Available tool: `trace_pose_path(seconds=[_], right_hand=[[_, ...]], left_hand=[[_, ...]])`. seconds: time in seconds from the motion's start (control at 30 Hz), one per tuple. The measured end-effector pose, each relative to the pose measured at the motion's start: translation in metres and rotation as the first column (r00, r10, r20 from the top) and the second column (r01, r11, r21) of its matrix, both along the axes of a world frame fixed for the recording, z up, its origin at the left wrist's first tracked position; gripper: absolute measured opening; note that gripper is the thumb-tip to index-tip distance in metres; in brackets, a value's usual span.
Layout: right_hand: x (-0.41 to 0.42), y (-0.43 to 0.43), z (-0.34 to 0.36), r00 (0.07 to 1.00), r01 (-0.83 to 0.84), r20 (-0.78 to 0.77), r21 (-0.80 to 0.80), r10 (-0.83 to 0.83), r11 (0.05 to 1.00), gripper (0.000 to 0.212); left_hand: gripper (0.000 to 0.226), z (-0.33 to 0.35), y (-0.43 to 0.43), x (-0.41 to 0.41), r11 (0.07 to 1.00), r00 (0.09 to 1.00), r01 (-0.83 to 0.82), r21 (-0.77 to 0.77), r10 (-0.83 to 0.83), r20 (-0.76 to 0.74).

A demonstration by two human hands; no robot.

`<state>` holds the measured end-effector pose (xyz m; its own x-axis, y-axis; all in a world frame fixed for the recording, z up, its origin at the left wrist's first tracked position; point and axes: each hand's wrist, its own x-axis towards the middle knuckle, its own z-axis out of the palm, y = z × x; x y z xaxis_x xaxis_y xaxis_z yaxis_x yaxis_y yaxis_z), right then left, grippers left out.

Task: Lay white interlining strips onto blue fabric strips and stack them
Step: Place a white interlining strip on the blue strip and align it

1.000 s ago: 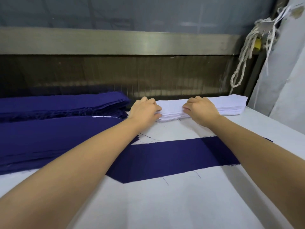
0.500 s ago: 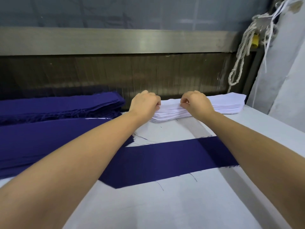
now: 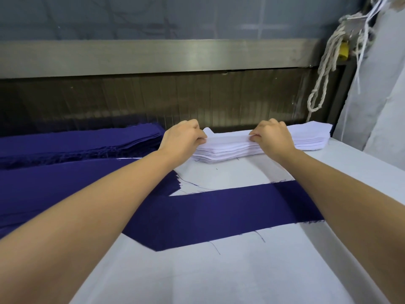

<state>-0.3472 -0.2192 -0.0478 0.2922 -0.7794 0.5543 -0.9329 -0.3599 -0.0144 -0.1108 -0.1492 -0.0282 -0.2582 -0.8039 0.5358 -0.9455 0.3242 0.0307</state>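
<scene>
A stack of white interlining strips [image 3: 306,138] lies at the far edge of the white table [image 3: 219,277]. My left hand [image 3: 184,136] pinches the top white strip [image 3: 228,140] near the stack's left end. My right hand [image 3: 272,136] pinches the same strip further right, and the strip is lifted a little off the stack between them. One blue fabric strip [image 3: 219,213] lies flat across the table in front of the stack, under my forearms. A wide pile of blue strips [image 3: 54,189] covers the left side, with another blue stack [image 3: 87,139] behind it.
A metal rail [image 3: 153,55] and a dark slatted panel [image 3: 153,102] run along the back of the table. A knotted white rope [image 3: 324,69] hangs at the back right beside a grey draped sheet [image 3: 377,95]. Loose blue threads lie on the table.
Both hands have drawn apart along the white stack and lifted its top strip slightly. One second ago they rested close together on the stack's near edge.
</scene>
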Motion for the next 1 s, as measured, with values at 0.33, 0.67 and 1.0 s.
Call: trace_pose_path(seconds=[0.33, 0.67, 1.0], right_hand=[[-0.005, 0.013, 0.005, 0.996, -0.078, 0.055, 0.078, 0.074, 0.994, 0.028], [-0.017, 0.012, 0.003, 0.921, 0.346, 0.161, 0.077, -0.354, 0.935, 0.027], [-0.053, 0.030, -0.004, 0.839, 0.372, 0.371, 0.144, -0.399, 0.917, 0.027]], left_hand=[[0.022, -0.007, 0.008, 0.003, 0.998, 0.992, -0.047, -0.050, 0.041, -0.122], [0.014, -0.008, 0.018, 0.008, 0.995, 0.878, 0.103, 0.012, -0.086, -0.472], [0.018, -0.012, 0.035, 0.016, 0.997, 0.808, 0.042, -0.062, -0.070, -0.585]])
